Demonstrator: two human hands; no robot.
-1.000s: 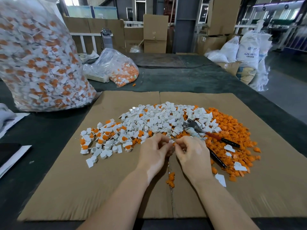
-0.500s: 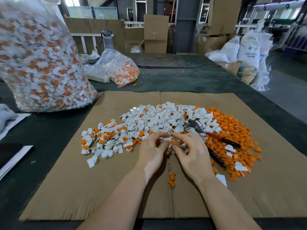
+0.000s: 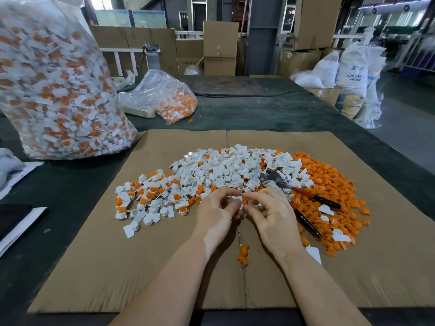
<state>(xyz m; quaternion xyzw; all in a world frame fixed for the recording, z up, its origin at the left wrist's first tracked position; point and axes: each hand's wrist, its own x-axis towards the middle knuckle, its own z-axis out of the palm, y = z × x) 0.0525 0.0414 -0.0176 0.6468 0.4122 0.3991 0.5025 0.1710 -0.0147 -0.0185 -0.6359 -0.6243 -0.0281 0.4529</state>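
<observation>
near the middle of the frame, we pinch 1 small white piece (image 3: 237,198) with its orange cap (image 3: 244,202) between both hands, likely kept close to the piles so separated parts drop nearby. our left hand (image 3: 219,215) and right hand (image 3: 275,217) curl their fingertips onto it, wrists low over the cardboard (image 3: 164,267).

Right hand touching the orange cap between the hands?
Touching. Head view: right hand pinches the orange cap with its fingertips, no gap; left hand pinches the white piece beside it.
</observation>
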